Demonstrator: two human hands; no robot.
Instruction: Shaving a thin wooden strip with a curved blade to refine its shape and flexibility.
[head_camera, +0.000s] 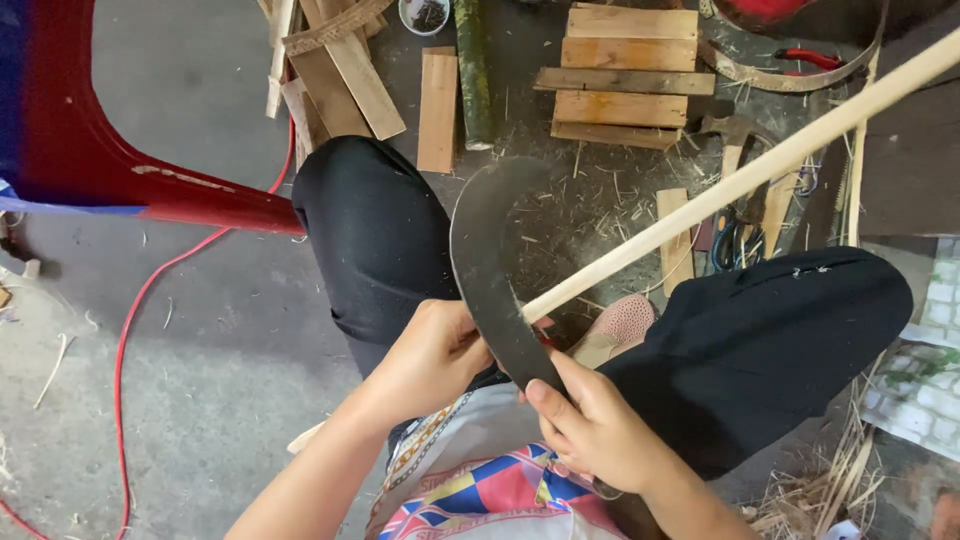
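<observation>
Between the knees, above the floor (200, 400): right hand (595, 430) with fingers wrapped tight round the curved knife (490, 270), left hand (435, 355) pinching the long stick's (740, 180) end against the blade, mid-shave; probably next, a careful, steady push along the wood.

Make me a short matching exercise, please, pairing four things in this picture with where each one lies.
1. curved blade
2. pale stick
3. red cable
4. wooden boards

a. stacked on the floor, top of view
b. gripped by the right hand
c. slanting across the blade's edge
d. trailing over the floor, left side

Pairs: 1-b, 2-c, 3-d, 4-a
</observation>
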